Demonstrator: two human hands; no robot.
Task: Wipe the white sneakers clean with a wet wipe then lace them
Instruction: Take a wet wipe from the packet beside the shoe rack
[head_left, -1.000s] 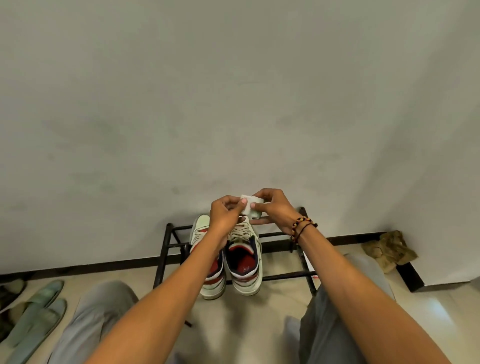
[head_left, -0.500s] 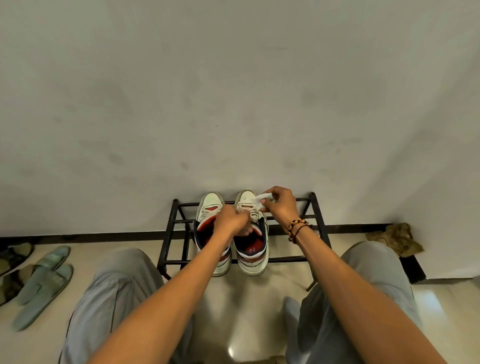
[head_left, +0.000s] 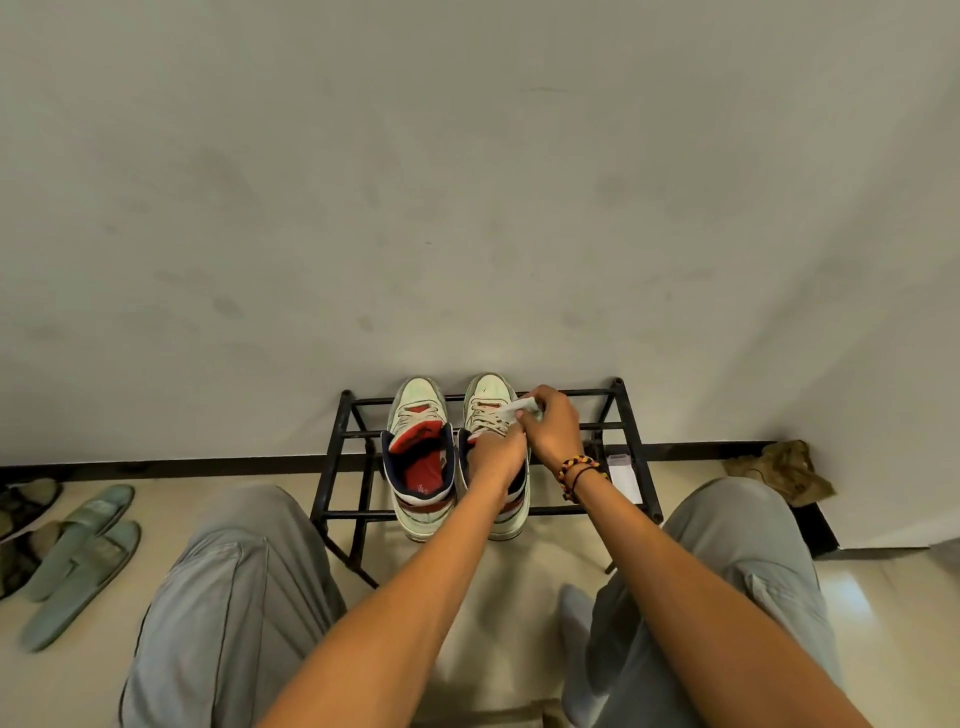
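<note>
Two white sneakers with red insoles stand side by side on a low black metal shoe rack (head_left: 631, 447), toes toward the wall. The left sneaker (head_left: 420, 415) has its tongue pulled open. My left hand (head_left: 496, 452) grips the collar and tongue area of the right sneaker (head_left: 485, 395), hiding its opening. My right hand (head_left: 553, 426) pinches a folded white wet wipe (head_left: 522, 405) against the laces of that sneaker.
A pale wall rises right behind the rack. Green slippers (head_left: 78, 551) and darker shoes lie on the floor at the left. A crumpled brown cloth (head_left: 784, 470) sits in the right corner, and a white paper (head_left: 621, 473) lies under the rack. My knees flank the rack.
The view has tilted down. Both hands came down from holding the wipe up together; my left hand now grips the right sneaker and my right hand presses the wipe on its laces.
</note>
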